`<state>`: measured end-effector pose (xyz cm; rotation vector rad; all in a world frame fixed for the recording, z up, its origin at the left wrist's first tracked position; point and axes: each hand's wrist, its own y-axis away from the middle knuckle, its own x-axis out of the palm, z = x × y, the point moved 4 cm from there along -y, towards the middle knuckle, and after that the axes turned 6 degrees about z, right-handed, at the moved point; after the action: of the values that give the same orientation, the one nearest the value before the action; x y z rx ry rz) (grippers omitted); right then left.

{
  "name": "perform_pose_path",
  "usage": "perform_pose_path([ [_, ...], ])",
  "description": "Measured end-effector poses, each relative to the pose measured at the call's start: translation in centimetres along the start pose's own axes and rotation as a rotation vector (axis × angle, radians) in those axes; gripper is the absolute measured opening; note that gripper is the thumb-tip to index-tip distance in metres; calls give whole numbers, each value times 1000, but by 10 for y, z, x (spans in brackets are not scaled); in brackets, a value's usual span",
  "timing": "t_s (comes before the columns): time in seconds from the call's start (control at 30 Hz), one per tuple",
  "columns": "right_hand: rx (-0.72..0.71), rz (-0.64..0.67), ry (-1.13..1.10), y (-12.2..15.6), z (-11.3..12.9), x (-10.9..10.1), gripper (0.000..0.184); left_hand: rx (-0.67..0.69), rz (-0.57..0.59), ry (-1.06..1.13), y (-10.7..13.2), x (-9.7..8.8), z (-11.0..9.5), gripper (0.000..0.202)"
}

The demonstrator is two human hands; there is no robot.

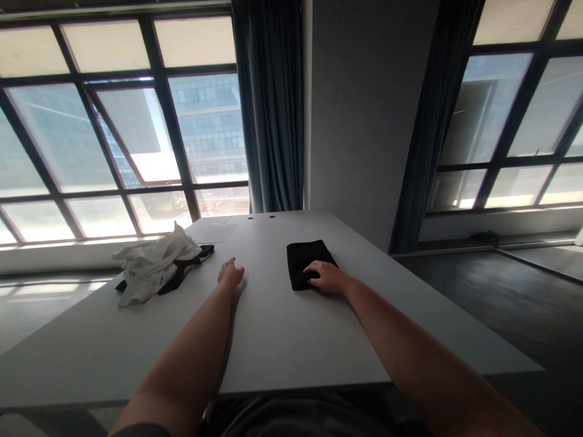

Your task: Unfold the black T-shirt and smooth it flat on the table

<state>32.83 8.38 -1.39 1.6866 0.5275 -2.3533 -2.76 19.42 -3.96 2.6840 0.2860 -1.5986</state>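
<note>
A flat, dark folded cloth [300, 258], roughly rectangular, lies on the white table [273, 340] a little right of the middle; what kind of garment it is, if any, I cannot tell. My right hand [328, 277] rests on its near right part, fingers and thumb apart and touching its top. To the left, my left hand [231, 274] is just above or on the tabletop, holding nothing, with its thumb out to the side and its fingers partly hidden. Beyond it on the left sits a crumpled heap of white cloth [152, 261] with black cloth [175, 277] under it.
A sheet of paper [218, 232] lies toward the table's far left edge. Two small round holes [272, 216] show near the far end. Behind stand windows, a blue curtain [273, 109] and a grey pillar [364, 121]. The floor [501, 291] shows on the right.
</note>
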Motion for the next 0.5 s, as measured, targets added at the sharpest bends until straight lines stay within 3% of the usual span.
perform_pose_path([
  [0.1, -38, -6, -64, -1, -1, -1, 36, 211, 184, -209, 15, 22, -29, 52],
  [0.2, -9, -69, -60, -2, -5, -5, 34, 445, 291, -263, 38, 36, -55, 53],
  [0.33, 316, -232, -14, -2, -26, -13, 49, 683, 379, -226, 69, 45, -79, 55],
  [0.43, 565, -250, -143, 0, -44, -14, 62, 812, 411, -187, 85, 48, -91, 57],
  [0.5, 638, -252, -251, 0, -52, -13, 60, 849, 416, -162, 89, 49, -94, 57],
])
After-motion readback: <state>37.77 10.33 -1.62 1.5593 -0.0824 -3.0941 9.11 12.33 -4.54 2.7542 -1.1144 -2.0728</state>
